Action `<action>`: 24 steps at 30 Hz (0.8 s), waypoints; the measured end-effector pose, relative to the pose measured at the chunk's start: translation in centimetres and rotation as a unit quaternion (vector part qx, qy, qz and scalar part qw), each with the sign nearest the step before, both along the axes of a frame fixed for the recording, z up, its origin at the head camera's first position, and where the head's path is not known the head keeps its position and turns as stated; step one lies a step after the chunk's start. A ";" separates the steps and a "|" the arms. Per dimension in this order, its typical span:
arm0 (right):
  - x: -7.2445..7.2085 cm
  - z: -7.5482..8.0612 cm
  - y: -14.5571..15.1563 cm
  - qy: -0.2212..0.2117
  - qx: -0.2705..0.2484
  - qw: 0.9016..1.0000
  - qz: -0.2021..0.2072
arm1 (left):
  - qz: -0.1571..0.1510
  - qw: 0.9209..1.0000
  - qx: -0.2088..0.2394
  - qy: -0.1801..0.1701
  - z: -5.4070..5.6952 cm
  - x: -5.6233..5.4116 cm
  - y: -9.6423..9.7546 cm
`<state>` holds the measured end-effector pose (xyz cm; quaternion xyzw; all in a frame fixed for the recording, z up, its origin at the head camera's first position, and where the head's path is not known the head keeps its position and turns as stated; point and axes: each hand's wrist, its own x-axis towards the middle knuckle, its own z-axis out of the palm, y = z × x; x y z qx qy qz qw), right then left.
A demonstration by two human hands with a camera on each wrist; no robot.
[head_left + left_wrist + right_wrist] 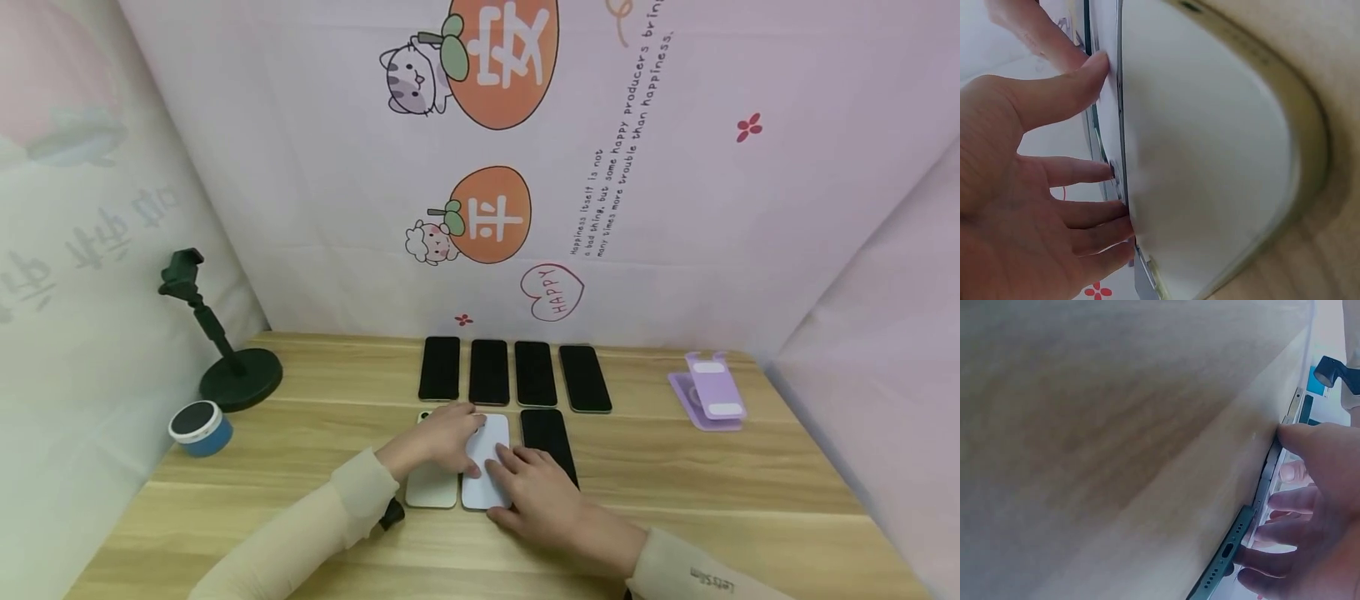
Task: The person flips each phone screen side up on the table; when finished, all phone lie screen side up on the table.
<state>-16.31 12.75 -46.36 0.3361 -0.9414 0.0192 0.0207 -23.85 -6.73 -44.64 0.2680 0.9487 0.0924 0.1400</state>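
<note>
A white phone lies back up on the table, between a cream phone on its left and a phone with a black screen on its right. My left hand reaches over the cream phone, its thumb and fingertips touching the white phone's left side and top. In the left wrist view those fingers are fairly straight. My right hand rests at the white phone's lower right, fingers on its back and thumb by the bottom corner. The right wrist view shows a dark green phone edge beside the fingers.
Several black-screened phones stand in a row behind, including one at the row's right end. A purple folding stand is at the right. At the left are a dark phone holder and a blue-and-white round object. Printed cloth encloses the table.
</note>
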 end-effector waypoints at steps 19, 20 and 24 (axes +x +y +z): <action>0.5 -0.1 -0.3 0.009 0.060 0.998 -0.001 | 0.147 0.972 0.183 -0.022 -0.5 -2.1 1.5; 0.5 -0.1 -0.3 0.007 0.056 0.998 0.001 | 0.165 0.966 0.197 -0.022 -0.6 -2.2 1.6; 0.3 0.1 -0.1 -0.004 0.041 0.999 0.009 | 0.218 0.931 0.288 -0.054 -0.5 -2.7 1.6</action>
